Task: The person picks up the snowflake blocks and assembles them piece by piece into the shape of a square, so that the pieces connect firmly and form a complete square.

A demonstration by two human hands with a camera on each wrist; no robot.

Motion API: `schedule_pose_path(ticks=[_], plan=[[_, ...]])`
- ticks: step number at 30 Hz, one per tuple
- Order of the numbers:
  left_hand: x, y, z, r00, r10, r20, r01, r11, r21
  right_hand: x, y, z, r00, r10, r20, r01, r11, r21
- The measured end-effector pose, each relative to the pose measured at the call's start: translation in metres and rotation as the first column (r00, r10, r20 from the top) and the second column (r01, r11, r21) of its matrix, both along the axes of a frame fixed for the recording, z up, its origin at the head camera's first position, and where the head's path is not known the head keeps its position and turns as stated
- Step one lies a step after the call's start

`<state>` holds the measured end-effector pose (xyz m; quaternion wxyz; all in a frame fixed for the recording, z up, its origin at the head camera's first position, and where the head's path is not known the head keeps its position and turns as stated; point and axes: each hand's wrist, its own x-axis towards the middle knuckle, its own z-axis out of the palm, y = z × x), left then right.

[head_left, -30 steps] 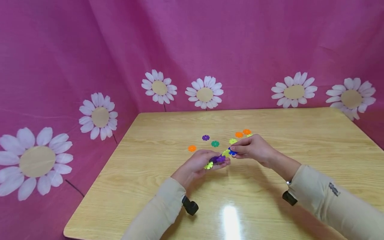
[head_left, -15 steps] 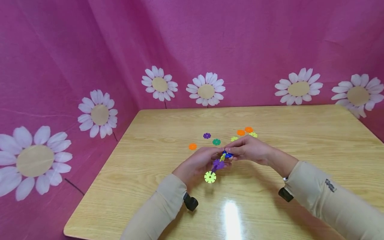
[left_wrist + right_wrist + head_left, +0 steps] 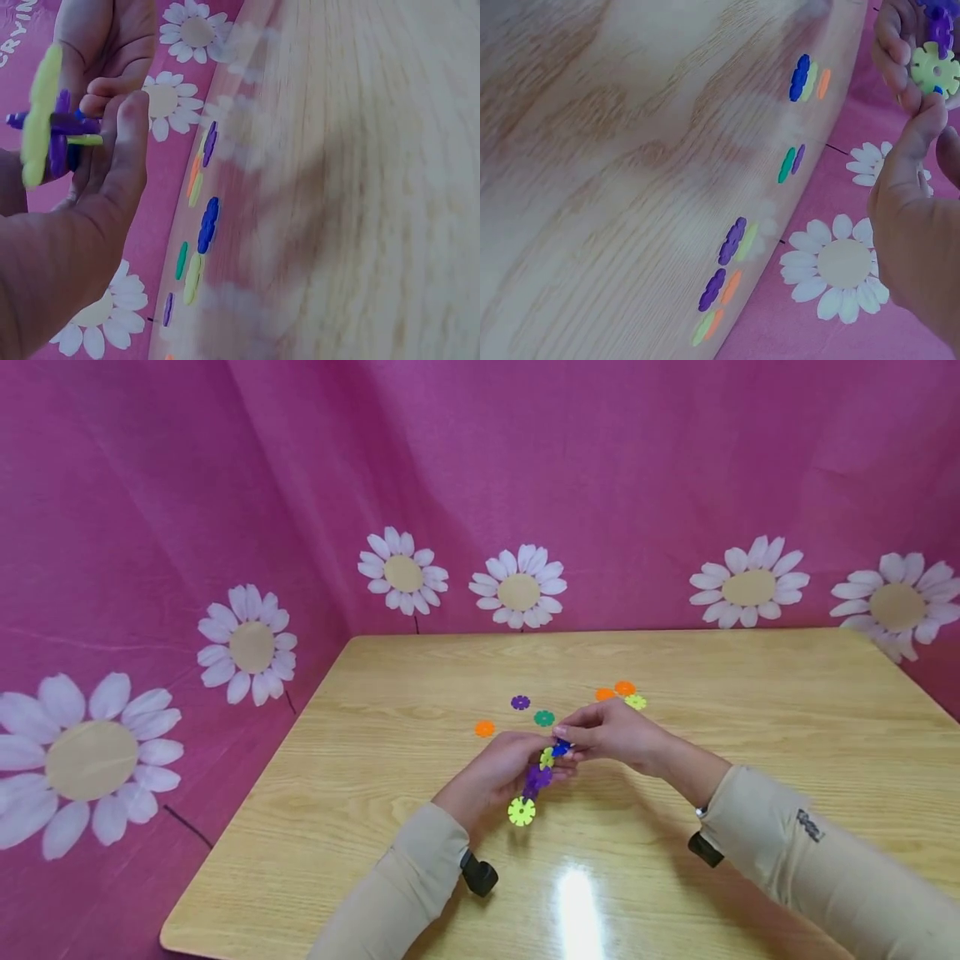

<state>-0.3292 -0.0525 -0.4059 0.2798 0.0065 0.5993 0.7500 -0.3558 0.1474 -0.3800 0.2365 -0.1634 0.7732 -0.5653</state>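
A chain of slotted plastic discs (image 3: 537, 776) slants between my hands: a yellow-green disc (image 3: 521, 812) at the lower end, then purple, then yellow, with a blue disc (image 3: 561, 748) at the top. My left hand (image 3: 495, 772) holds the chain near its upper part, thumb above and fingers beneath. The thumb and fingers of my right hand (image 3: 618, 739) pinch the blue disc at the yellow one's edge. In the right wrist view the yellow disc (image 3: 935, 71) shows face-on, with only a bit of blue at the fingertips.
Loose discs lie on the wooden table (image 3: 375, 827) beyond my hands: orange (image 3: 484, 728), purple (image 3: 521, 702), green (image 3: 544, 717), and orange (image 3: 624, 688) and yellow (image 3: 635, 702) ones. The left wrist view shows another blue disc (image 3: 208, 225). A pink flowered cloth (image 3: 600, 485) borders the table.
The right hand has moved left with the blue disc, up to the chain. The chain has turned from lying across the left palm, its yellow-green end swinging down towards me.
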Motion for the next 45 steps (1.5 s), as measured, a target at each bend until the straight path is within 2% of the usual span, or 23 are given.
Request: schedule_pose_path(ticks=[6, 8, 10, 13, 16, 18, 20, 22, 26, 29, 37, 40, 43, 45], plan=[[0.001, -0.004, -0.003, 0.998, 0.065, 0.014, -0.064, 0.996, -0.059, -0.007, 0.005, -0.003, 0.996, -0.065, -0.059, 0.073, 0.987, 0.146], [0.001, -0.006, -0.004, 0.996, 0.081, 0.025, -0.079, 0.994, -0.070, -0.011, 0.008, -0.005, 0.993, -0.088, -0.076, 0.102, 0.975, 0.199], [0.001, -0.007, -0.004, 0.995, 0.091, 0.029, -0.088, 0.993, -0.079, -0.016, 0.010, -0.009, 0.987, -0.090, -0.132, 0.124, 0.954, 0.274], [0.002, -0.007, -0.004, 0.995, 0.096, 0.033, -0.092, 0.992, -0.090, -0.023, 0.013, -0.014, 0.960, -0.041, -0.275, 0.159, 0.894, 0.420], [0.003, -0.007, -0.004, 0.994, 0.101, 0.036, -0.097, 0.991, -0.092, -0.028, 0.016, -0.018, 0.912, 0.055, -0.407, 0.207, 0.795, 0.570], [0.003, -0.007, -0.003, 0.994, 0.102, 0.037, -0.098, 0.991, -0.094, -0.030, 0.018, -0.019, 0.890, 0.105, -0.444, 0.229, 0.739, 0.633], [0.003, -0.007, -0.003, 0.994, 0.104, 0.038, -0.100, 0.990, -0.097, -0.032, 0.021, -0.021, 0.874, 0.139, -0.466, 0.242, 0.707, 0.665], [0.003, -0.007, -0.003, 0.994, 0.103, 0.038, -0.099, 0.990, -0.098, -0.032, 0.024, -0.023, 0.866, 0.154, -0.475, 0.247, 0.695, 0.675], [0.001, -0.009, -0.002, 0.993, 0.112, 0.032, -0.109, 0.989, -0.098, -0.032, 0.028, -0.022, 0.866, 0.153, -0.476, 0.242, 0.704, 0.667], [0.001, -0.010, -0.001, 0.992, 0.121, 0.038, -0.117, 0.989, -0.094, -0.031, 0.027, -0.019, 0.877, 0.145, -0.458, 0.233, 0.705, 0.669], [0.002, -0.015, -0.003, 0.989, 0.142, 0.046, -0.138, 0.987, -0.088, -0.033, 0.021, -0.021, 0.924, 0.090, -0.371, 0.206, 0.702, 0.682], [0.002, -0.015, -0.003, 0.988, 0.147, 0.047, -0.142, 0.986, -0.087, -0.032, 0.023, -0.020, 0.935, 0.062, -0.350, 0.202, 0.718, 0.666], [0.002, -0.014, -0.003, 0.988, 0.145, 0.044, -0.141, 0.986, -0.091, -0.028, 0.023, -0.020, 0.921, 0.046, -0.386, 0.221, 0.755, 0.617], [0.003, -0.014, -0.001, 0.989, 0.142, 0.043, -0.138, 0.986, -0.094, -0.023, 0.023, -0.019, 0.897, 0.047, -0.439, 0.238, 0.786, 0.570]])
